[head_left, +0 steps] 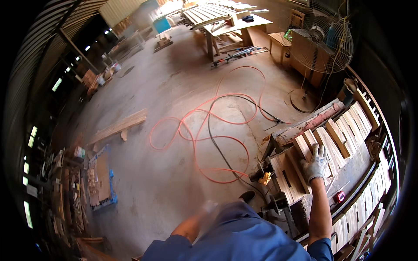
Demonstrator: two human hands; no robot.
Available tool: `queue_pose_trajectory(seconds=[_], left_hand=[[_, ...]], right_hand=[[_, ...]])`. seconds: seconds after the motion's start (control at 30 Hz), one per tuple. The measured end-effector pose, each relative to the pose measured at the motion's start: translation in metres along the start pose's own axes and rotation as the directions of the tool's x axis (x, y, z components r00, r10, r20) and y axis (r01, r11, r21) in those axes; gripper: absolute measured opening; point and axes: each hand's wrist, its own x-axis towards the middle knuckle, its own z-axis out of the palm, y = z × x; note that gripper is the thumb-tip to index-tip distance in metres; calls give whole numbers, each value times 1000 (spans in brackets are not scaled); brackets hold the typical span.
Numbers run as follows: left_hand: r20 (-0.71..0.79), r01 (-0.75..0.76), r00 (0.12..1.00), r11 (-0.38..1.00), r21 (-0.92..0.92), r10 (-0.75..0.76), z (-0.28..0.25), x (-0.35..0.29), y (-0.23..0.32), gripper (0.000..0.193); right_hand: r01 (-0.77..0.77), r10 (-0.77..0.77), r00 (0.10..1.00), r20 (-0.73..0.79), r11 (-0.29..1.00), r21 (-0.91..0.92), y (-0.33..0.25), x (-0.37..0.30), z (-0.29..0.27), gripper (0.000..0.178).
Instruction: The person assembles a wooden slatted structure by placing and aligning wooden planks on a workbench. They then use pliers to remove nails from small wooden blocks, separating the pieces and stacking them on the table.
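Far to the left of the hands, a flat brown panel [103, 176] with a bright blue edging lies on the smooth grey concrete floor [161, 91], and a long, straight timber beam [122, 125] with a pale, rough look lies just beyond it. Nearer the hands, a thin orange hose [223, 137] spreads in loose, rounded loops, crossed by a smooth black hose [221, 152]. The left hand [210, 207], low in front of the blue cloth shirt [244, 237], is a pale blur; I cannot tell whether it is clenched, released or grasping anything. To its right, a small, lumpy yellow object [264, 177] sits at the near end of the table [355, 172]. Next come flat, straight-edged boards [278, 166], brownish with visible grain and narrow dark slots, just left of the right hand. The right hand [316, 164], in a whitish, grey-smudged glove, rests released, its fingers extended and slightly apart on the wooden pieces [327, 145]. These narrow, squared lengths of pale and tan wood lie side by side beneath it and on to its right. Below and right of that hand, a rounded red tape measure [339, 197] sits near another row of pale slats [355, 214], closely set and dark-slotted.
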Motion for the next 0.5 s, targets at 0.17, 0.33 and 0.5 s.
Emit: queue_pose_trajectory(seconds=[0.17, 0.33, 0.5], left_hand=[[-62, 277, 940, 858, -432, -335, 12, -93, 76, 37], [-130, 303, 915, 865, -401, -381, 46, -118, 40, 35], [-139, 336, 896, 848, -409, -422, 92, -114, -25, 35]], right_hand=[[29, -29, 1000, 5, 999, 21, -6, 0, -3, 95], [-31, 33, 996, 85, 999, -23, -17, 2, -15, 96], [-36, 42, 997, 61, 995, -95, 5, 13, 18, 103]])
